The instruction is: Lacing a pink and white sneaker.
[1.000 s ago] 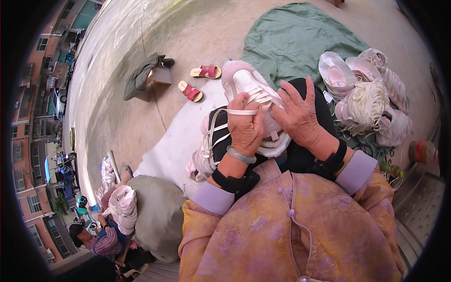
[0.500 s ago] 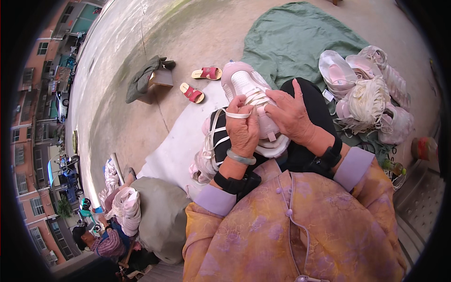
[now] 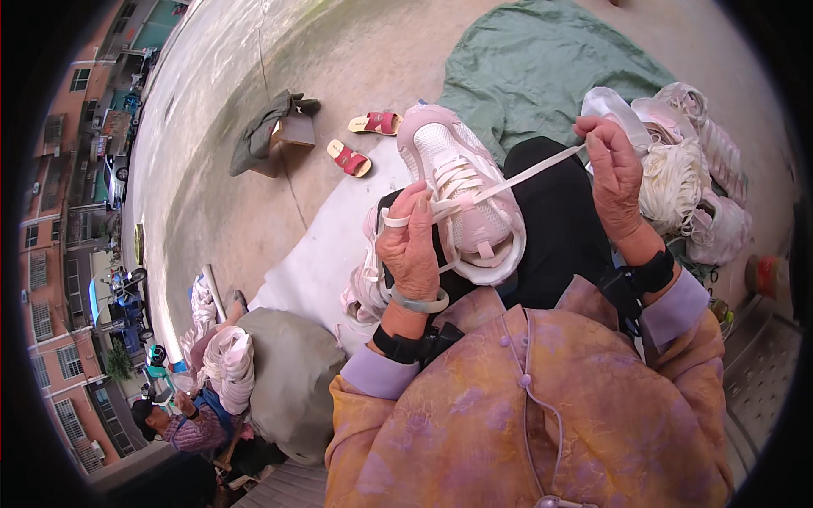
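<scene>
A pink and white sneaker [image 3: 477, 222] rests on my lap, toe pointing away from me, its white lace crossed over the tongue. At the right, my right hand [image 3: 611, 176] pinches one end of the shoelace [image 3: 542, 166], which stretches taut from the shoe's upper eyelets. My left hand [image 3: 408, 239], just left of the shoe, is closed on the other part of the lace, looped around its fingers. Beside my left leg lie more pink and white shoes [image 3: 364, 292] with loose laces, partly hidden by my left hand and arm.
Several laced shoes and lace bundles [image 3: 673, 182] are heaped on a green cloth [image 3: 542, 68] at the right. Red slippers [image 3: 349, 158] and a box draped with dark cloth [image 3: 294, 130] stand on the floor ahead. Another person [image 3: 199, 427] sits at lower left near hanging shoes [image 3: 229, 368].
My right hand has moved from the shoe out to the right, drawing the lace straight. The left hand has shifted slightly left and down, still holding lace.
</scene>
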Available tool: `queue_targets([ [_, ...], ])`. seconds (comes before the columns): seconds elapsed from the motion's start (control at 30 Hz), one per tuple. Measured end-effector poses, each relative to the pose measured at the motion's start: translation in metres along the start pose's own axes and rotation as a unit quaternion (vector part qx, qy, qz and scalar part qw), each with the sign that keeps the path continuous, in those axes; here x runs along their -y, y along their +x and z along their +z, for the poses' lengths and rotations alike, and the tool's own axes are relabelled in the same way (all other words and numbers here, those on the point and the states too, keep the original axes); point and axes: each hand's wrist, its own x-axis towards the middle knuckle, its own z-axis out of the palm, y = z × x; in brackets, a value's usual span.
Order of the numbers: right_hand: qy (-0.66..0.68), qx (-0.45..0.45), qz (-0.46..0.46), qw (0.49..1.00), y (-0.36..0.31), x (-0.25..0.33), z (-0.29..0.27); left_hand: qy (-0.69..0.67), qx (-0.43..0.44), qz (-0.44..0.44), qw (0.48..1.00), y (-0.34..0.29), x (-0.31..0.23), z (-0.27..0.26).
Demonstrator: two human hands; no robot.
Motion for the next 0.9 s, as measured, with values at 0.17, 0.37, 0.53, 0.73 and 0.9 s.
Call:
queue_targets([
  [0.17,-0.140,-0.211,0.098,0.962,-0.001,-0.070,-0.133,-0.002,-0.086,-0.034,0.996,0.001,-0.014,-0.023],
  [0.37,-0.432,-0.082,0.134,0.888,-0.007,-0.088,-0.181,0.079,-0.083,0.091,0.989,0.004,-0.033,-0.040],
  [0.53,-0.407,0.067,-0.105,0.905,-0.008,-0.029,-0.066,0.230,-0.099,0.187,0.950,0.012,-0.057,-0.062],
  [0.73,-0.275,0.273,-0.230,0.893,-0.014,0.031,0.029,0.242,-0.243,0.193,0.919,0.032,-0.071,-0.113],
  [0.9,-0.285,0.300,-0.277,0.867,-0.008,0.025,0.025,0.135,-0.243,-0.136,0.951,0.013,-0.042,-0.151],
])
